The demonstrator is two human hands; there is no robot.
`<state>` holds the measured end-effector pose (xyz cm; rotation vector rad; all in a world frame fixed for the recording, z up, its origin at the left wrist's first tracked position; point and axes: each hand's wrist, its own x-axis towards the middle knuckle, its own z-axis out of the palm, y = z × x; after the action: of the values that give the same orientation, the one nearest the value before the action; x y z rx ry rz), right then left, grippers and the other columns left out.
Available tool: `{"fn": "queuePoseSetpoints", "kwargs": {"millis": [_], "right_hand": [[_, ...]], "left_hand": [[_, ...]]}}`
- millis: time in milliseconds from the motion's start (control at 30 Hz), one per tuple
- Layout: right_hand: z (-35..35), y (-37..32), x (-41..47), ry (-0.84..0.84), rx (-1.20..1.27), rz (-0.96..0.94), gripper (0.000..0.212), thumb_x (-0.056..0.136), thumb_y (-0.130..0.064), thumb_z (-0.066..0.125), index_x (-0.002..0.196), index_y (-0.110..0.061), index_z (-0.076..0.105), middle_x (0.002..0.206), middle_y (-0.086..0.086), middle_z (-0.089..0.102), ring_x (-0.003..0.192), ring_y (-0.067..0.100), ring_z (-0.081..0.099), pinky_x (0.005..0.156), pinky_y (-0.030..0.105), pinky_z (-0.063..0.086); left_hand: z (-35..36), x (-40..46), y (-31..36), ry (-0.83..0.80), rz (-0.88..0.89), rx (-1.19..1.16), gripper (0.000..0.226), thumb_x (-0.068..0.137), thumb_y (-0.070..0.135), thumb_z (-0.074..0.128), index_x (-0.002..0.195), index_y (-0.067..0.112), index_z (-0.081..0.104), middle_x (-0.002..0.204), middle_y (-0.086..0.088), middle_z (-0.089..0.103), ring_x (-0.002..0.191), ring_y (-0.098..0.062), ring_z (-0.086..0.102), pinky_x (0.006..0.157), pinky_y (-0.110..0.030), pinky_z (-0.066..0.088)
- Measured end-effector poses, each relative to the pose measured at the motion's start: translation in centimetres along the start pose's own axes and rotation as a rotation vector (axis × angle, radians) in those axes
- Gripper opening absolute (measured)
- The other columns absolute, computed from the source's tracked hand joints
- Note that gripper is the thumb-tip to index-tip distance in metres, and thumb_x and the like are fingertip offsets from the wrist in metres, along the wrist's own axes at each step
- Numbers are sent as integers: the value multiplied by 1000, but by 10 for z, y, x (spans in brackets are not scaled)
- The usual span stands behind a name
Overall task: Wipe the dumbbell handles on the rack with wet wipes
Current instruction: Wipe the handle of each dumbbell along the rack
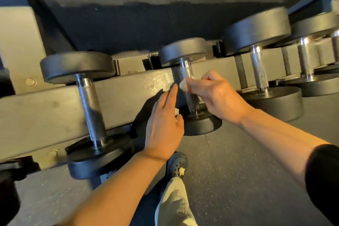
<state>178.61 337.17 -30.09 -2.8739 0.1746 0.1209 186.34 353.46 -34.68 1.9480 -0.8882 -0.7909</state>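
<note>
One dumbbell handle (pixel 187 75) runs front-to-back across rack (pixel 55 104).

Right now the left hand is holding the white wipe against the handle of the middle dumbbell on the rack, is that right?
Not quite: it is the right hand that pinches the white wipe against the middle dumbbell's handle. The left hand holds nothing, its fingers straight beside the handle. The head view shows this.

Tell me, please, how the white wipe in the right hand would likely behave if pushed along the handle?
The wipe looks bunched and soft, so it probably folds. The knurled handle likely drags at it. It seems light.
</note>
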Motion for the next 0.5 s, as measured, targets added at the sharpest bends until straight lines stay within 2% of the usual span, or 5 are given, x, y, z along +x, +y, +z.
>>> {"fn": "queuePoseSetpoints", "kwargs": {"millis": [67, 200, 267, 400, 500], "right_hand": [[2, 4, -14, -66, 13, -7, 33, 77, 9, 59, 103, -9, 70, 118, 1, 65, 82, 20, 49, 67, 35, 52], [5, 9, -26, -77, 103, -28, 34, 76, 8, 61, 103, -10, 72, 115, -1, 67, 80, 21, 53, 69, 33, 52], [8, 11, -24, 34, 124, 10, 32, 80, 5, 61, 105, -10, 71, 115, 0, 68, 80, 23, 56, 70, 34, 50], [15, 24, 4, 402, 227, 262, 26, 84, -2, 63, 109, -9, 68, 108, 6, 68, 95, 22, 63, 80, 38, 52], [23, 31, 26, 430, 271, 302, 22, 82, -2, 63, 102, -11, 68, 97, 5, 67, 88, 17, 62, 76, 24, 47]], "left_hand": [[7, -1, 6, 25, -17, -8, 72, 92, 8, 54, 151, 26, 17, 152, 6, 29, 136, -13, 31, 112, -30, 31], [15, 3, 10, 99, -46, 10, 69, 91, 7, 54, 150, 24, 21, 147, 3, 35, 131, -15, 37, 106, -26, 34], [19, 6, 9, 140, -74, 10, 68, 91, 7, 54, 149, 23, 24, 145, 1, 38, 128, -16, 39, 105, -27, 36], [27, 15, 10, 230, -137, 29, 63, 91, 7, 52, 147, 22, 28, 144, 0, 39, 134, -15, 35, 102, -16, 23], [31, 19, 16, 304, -142, 15, 61, 91, 6, 51, 146, 19, 31, 141, -1, 43, 129, -13, 39, 98, -4, 20]]}}
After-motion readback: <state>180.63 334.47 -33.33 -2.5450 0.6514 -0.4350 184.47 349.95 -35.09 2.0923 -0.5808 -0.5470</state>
